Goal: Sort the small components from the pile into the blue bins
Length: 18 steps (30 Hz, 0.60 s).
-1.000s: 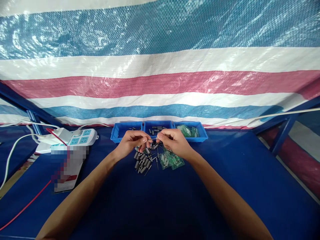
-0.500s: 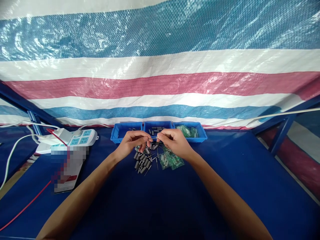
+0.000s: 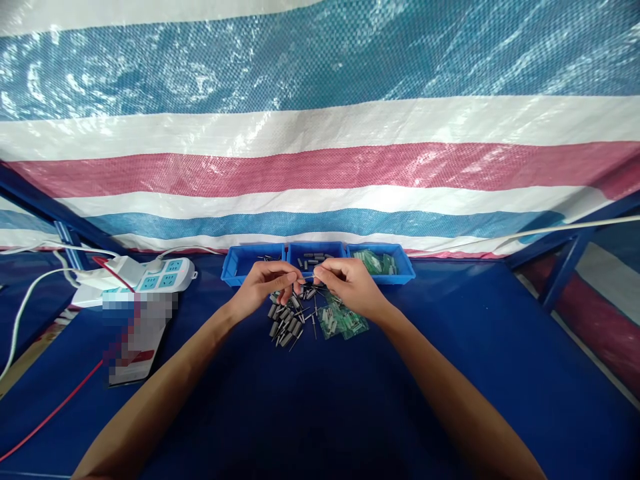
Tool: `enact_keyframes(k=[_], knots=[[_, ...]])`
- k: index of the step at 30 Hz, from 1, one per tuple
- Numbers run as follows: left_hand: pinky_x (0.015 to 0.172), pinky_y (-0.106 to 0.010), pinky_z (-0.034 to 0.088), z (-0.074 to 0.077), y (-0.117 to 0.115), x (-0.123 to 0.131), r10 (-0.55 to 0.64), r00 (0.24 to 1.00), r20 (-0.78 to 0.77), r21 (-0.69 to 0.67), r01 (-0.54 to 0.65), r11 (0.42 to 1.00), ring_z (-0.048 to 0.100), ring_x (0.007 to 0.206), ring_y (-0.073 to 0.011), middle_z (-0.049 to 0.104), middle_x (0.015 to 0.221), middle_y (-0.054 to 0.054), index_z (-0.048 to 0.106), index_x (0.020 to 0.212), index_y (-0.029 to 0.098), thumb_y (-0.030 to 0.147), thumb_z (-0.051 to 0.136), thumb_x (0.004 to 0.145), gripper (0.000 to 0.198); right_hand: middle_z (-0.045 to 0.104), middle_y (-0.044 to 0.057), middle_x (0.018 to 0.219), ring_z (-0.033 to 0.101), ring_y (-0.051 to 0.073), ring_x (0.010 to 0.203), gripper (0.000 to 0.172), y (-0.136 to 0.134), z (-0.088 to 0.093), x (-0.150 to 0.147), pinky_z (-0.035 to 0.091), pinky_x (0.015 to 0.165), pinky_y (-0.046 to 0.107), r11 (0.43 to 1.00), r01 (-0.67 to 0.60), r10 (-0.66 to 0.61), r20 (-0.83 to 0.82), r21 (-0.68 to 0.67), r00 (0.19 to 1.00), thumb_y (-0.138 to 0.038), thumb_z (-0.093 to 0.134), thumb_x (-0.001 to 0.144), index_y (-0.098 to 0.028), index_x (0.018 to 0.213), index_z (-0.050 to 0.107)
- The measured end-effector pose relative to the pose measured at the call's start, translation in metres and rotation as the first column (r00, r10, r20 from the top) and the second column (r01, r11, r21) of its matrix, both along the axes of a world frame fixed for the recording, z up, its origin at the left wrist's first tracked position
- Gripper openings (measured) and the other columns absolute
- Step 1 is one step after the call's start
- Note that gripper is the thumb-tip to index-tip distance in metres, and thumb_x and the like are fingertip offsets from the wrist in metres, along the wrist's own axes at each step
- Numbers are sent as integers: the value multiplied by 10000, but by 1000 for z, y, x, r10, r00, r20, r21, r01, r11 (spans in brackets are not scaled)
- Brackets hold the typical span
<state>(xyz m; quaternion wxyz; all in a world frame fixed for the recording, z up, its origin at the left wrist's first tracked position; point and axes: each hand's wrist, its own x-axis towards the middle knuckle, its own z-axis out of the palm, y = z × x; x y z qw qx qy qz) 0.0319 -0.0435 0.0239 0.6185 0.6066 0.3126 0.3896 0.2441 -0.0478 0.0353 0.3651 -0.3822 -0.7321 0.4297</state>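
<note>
My left hand (image 3: 270, 283) and my right hand (image 3: 347, 283) face each other over the pile, thumbs and forefingers pinched. Between the fingertips runs a thin, light-coloured pin (image 3: 309, 277), gripped from both sides; its ends are hidden by the fingers. Below my left hand lies a heap of grey cylinders (image 3: 285, 327) mixed with thin metal pins (image 3: 314, 323). Under my right hand there are small green circuit boards (image 3: 345, 322), partly covered by that hand.
Behind the hands stand three blue bins: a left bin (image 3: 231, 265) with a few dark pieces, a middle bin (image 3: 293, 252) with grey cylinders, a right bin (image 3: 407, 267) with green boards. A power strip (image 3: 173, 275), a red cable (image 3: 55, 417) and a blurred flat object (image 3: 137, 360) lie left.
</note>
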Motion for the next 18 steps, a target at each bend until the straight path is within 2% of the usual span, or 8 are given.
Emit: enact_keyframes(k=[11, 18], knots=[[461, -223, 409, -1, 0, -1, -4, 1000, -4, 31, 4, 1000, 547, 478, -89, 663, 711, -51, 711, 871, 108, 282, 617, 866, 198, 353, -65, 452, 294, 65, 414, 375, 0, -1, 1, 231, 441, 223, 994, -49, 37, -115, -100, 993, -422, 497, 928, -137, 698, 580], [462, -219, 414, -2, 0, -2, 3, 1000, -28, 37, -2, 999, 539, 481, -88, 667, 710, -61, 706, 871, 100, 309, 623, 859, 226, 352, -64, 453, 293, 63, 410, 377, 1, -3, 0, 228, 436, 223, 995, -34, 24, -103, -98, 994, -417, 499, 927, -133, 695, 587]])
